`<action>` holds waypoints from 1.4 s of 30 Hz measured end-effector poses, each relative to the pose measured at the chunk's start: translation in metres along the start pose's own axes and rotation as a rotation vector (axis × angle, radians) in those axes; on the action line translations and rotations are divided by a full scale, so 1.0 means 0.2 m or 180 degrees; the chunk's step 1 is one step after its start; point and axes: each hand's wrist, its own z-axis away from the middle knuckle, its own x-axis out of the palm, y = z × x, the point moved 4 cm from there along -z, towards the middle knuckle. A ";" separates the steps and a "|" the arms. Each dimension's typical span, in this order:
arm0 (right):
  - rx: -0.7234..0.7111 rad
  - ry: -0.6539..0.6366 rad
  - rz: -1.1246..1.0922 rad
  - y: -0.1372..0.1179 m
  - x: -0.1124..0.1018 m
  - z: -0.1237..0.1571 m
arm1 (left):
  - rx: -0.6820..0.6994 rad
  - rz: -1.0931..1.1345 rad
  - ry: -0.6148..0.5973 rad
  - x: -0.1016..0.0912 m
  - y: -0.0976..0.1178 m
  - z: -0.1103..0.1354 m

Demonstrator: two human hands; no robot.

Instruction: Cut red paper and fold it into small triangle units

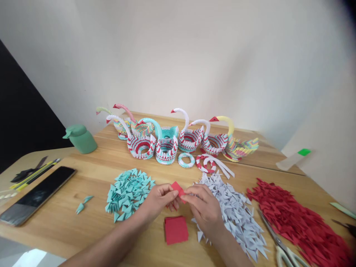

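Observation:
A small piece of red paper (pixel 178 189) is held up between both hands over the middle of the table. My left hand (pixel 162 198) pinches its left side with thumb and fingers. From the right, my right hand (pixel 204 205) grips the other edge, thumb and forefinger together. Just below lies a stack of red paper (pixel 176 230) on the wood. Turquoise folded triangles (pixel 128 193) form a heap left of my left hand. Pale lilac-white folded triangles (pixel 233 215) are piled beside and partly behind my right hand.
Several folded-paper swans (pixel 167 146) stand at the back, with paper rings (pixel 186 160) before them. Red triangles (pixel 297 218) and scissors (pixel 278 237) lie at right. On the left are a phone (pixel 36 194), pencils (pixel 35 174), a green container (pixel 81 139) and loose turquoise pieces (pixel 83 204).

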 end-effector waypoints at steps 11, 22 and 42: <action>0.1066 -0.0070 -0.0574 0.09 0.04 0.04 | 0.0351 -0.0541 0.0348 -0.01 0.02 0.01; 0.2574 -0.0299 -0.1561 0.16 0.11 0.11 | 0.0299 -0.0637 0.0179 0.03 0.02 0.03; 0.2379 0.0018 -0.1358 0.10 0.16 0.13 | 0.0282 -0.0363 0.0049 0.03 -0.02 0.00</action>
